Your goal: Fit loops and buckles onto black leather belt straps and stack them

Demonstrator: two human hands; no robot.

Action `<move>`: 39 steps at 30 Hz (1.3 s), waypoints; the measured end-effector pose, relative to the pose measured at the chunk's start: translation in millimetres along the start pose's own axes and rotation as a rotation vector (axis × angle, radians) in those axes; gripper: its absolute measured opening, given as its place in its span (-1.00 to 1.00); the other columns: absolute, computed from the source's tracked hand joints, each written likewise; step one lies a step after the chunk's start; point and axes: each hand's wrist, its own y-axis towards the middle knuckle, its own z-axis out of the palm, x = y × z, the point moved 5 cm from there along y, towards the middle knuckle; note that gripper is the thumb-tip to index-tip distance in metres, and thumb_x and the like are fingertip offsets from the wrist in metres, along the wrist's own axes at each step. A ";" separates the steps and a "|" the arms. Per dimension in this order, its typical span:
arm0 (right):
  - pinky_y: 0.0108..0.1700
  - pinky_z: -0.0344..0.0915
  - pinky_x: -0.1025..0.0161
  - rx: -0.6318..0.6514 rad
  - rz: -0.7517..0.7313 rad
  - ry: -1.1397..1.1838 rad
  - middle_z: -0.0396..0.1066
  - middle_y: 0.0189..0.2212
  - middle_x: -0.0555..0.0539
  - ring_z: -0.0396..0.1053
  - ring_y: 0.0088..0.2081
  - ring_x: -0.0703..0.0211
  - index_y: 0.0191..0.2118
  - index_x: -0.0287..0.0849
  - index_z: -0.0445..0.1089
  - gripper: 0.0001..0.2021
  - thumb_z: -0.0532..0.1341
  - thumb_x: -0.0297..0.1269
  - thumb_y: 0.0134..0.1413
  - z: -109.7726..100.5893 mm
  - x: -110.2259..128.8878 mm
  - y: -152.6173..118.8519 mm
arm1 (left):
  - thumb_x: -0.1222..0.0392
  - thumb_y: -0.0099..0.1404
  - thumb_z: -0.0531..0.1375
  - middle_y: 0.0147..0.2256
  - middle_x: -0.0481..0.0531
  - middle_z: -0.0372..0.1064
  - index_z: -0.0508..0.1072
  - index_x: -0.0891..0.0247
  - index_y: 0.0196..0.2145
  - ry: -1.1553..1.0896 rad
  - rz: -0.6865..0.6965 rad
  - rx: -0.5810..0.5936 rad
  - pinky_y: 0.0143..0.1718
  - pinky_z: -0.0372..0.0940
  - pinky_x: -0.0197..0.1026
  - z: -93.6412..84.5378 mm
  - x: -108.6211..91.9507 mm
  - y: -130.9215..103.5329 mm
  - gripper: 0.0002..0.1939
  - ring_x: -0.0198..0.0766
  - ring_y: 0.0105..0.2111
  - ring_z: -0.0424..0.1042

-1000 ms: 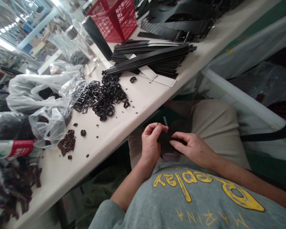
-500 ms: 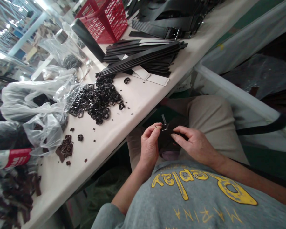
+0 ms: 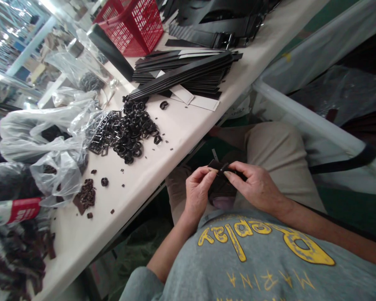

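Note:
Above the lap, both hands pinch a short black strap (image 3: 214, 164), its free end showing past the left fingertips. My left hand (image 3: 198, 190) is closed, thumb and forefinger together on the strap's near part. Opposite it, my right hand (image 3: 257, 183) grips a darker fold or band of the strap between thumb and forefinger. The fingertips nearly meet. Whether a buckle or loop sits between them is too dark and small to make out. On the table to the left lie a heap of black strap loops (image 3: 138, 121) and black metal buckles (image 3: 105, 136).
Black straps (image 3: 188, 75) are stacked behind the loops, near a red basket (image 3: 130, 29). Clear plastic bags (image 3: 44, 129) and brown pieces (image 3: 87, 194) occupy the table's left. A white-rimmed bin (image 3: 313, 110) stands at my right, close to the knee.
The left fingertips have moved in toward the right ones. The strap's end has turned up past the left fingers, and the shiny metal glint between the hands no longer shows.

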 end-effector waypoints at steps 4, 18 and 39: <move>-0.36 0.24 0.27 0.057 0.040 0.009 0.49 -0.45 0.02 0.41 -0.41 0.19 -0.33 -0.14 0.47 -0.78 0.13 -0.17 0.19 -3.2 -1.8 0.5 | 0.01 0.13 0.41 -0.40 -0.03 0.48 0.57 0.26 -0.44 -0.004 -0.019 0.015 -0.23 0.29 -0.28 7.7 3.2 -1.6 -0.75 -0.34 -0.36 0.38; -0.36 0.26 0.24 0.247 0.083 0.057 0.48 -0.43 -0.01 0.41 -0.38 0.14 -0.34 -0.15 0.43 -0.76 0.09 -0.17 0.20 -1.5 -6.8 -7.3 | 0.08 0.09 0.43 -0.39 -0.03 0.51 0.58 0.26 -0.44 -0.137 -0.099 -0.011 -0.25 0.33 -0.32 9.7 16.0 -1.5 -0.79 -0.38 -0.37 0.41; -0.29 0.31 0.23 0.237 0.126 0.048 0.51 -0.38 -0.04 0.45 -0.35 0.13 -0.30 -0.16 0.40 -0.77 0.09 -0.15 0.24 4.3 -10.7 -12.0 | 0.06 0.03 0.43 -0.42 -0.06 0.46 0.53 0.27 -0.30 -0.361 -0.285 0.019 -0.40 0.32 -0.28 15.0 22.7 2.8 -0.68 -0.37 -0.48 0.37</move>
